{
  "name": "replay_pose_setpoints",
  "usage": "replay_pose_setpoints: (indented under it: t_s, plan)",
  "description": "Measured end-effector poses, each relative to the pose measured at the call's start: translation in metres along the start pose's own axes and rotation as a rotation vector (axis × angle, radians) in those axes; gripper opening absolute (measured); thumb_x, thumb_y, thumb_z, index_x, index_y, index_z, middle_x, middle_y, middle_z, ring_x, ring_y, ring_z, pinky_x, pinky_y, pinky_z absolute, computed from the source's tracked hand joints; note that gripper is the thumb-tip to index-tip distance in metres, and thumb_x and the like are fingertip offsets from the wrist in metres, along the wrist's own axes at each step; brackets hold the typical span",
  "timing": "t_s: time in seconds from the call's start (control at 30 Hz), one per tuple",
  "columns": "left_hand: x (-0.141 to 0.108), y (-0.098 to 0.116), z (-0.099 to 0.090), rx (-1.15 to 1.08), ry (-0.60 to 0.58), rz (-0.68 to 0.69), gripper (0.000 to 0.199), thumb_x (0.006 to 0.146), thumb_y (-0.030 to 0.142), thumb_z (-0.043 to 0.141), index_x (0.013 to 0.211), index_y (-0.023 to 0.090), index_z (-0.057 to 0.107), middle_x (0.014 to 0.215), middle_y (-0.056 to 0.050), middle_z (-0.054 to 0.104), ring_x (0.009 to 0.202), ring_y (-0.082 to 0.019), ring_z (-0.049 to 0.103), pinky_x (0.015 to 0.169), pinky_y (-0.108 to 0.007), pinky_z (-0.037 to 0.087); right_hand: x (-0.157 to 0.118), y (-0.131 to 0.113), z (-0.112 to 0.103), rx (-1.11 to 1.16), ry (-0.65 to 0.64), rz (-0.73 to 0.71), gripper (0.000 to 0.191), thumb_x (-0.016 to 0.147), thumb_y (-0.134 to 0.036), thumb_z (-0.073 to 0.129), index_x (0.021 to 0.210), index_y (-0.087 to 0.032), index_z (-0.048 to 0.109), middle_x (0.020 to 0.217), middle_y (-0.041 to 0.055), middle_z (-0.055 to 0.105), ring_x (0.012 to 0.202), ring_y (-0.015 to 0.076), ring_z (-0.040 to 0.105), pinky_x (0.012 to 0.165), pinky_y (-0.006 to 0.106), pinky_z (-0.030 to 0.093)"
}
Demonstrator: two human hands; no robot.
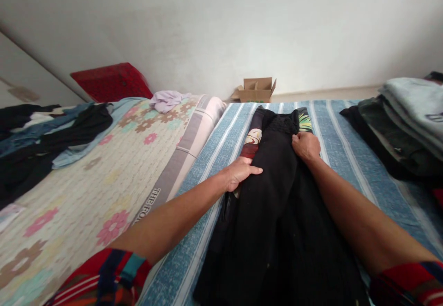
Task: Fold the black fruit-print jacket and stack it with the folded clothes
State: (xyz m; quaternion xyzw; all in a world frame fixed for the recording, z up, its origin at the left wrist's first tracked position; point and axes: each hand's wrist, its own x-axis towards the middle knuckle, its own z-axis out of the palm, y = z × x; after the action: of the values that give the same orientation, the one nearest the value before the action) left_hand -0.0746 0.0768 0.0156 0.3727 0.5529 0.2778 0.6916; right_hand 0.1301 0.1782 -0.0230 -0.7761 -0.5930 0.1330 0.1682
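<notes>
The person's left hand (240, 173) grips the left edge and the right hand (306, 147) the right edge of a black garment (268, 204), its long axis running away from them, narrow gathered end toward the pale wall (207, 33), on a blue striped sheet (334, 151) beside a floral cover (86, 190).

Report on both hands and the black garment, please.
Left hand at left side of black garment; right hand gripping right side. Garment on striped cloth. Clothes stack apart, rightward.

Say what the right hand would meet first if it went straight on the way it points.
Probably the black garment's gathered top, just ahead of the right hand; exact depth is unclear.
</notes>
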Motion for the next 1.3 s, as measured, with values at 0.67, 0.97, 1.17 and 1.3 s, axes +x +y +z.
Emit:
replay_pose_setpoints:
  t_s: [0.67,0.97,1.17,1.3]
  plan:
    - [0.006,-0.014,-0.010,-0.193,-0.189,-0.109,0.032,0.051,0.008,0.075,0.081,0.011,0.067,0.073,-0.006,0.071,0.067,-0.021,0.067,0.072,-0.035,0.052,0.027,-0.050,-0.006,-0.071,-0.038,-0.111,0.047,0.082,-0.052,0.054,0.103,-0.013,0.067,0.107,0.0184,0.065,0.102,0.0293,0.061,0.081,0.037,0.047]
    - [0.004,-0.015,-0.013,-0.224,-0.239,-0.153,0.025,0.068,0.025,0.073,0.086,0.008,0.068,0.080,-0.009,0.072,0.070,-0.019,0.067,0.074,-0.031,0.051,0.044,-0.030,0.002,-0.161,0.035,-0.163,0.042,0.091,-0.046,0.043,0.103,-0.013,0.065,0.102,0.0186,0.066,0.099,0.0310,0.061,0.077,0.038,0.045]
    - [-0.007,-0.014,-0.011,-0.180,-0.270,-0.163,0.037,0.052,0.015,0.081,0.086,0.011,0.068,0.080,-0.006,0.072,0.072,-0.021,0.068,0.074,-0.033,0.052,0.014,-0.040,-0.015,-0.191,0.220,-0.319,0.041,0.091,-0.043,0.041,0.107,-0.010,0.058,0.104,0.0194,0.062,0.096,0.0306,0.059,0.076,0.037,0.043]
    - [-0.005,-0.017,-0.010,-0.176,-0.229,-0.160,0.032,0.053,0.010,0.077,0.084,0.012,0.068,0.078,-0.006,0.072,0.068,-0.020,0.068,0.072,-0.032,0.053,-0.026,-0.039,-0.009,-0.229,0.136,-0.748,0.039,0.093,-0.047,0.036,0.102,-0.017,0.059,0.102,0.0123,0.062,0.096,0.0262,0.057,0.082,0.034,0.040]
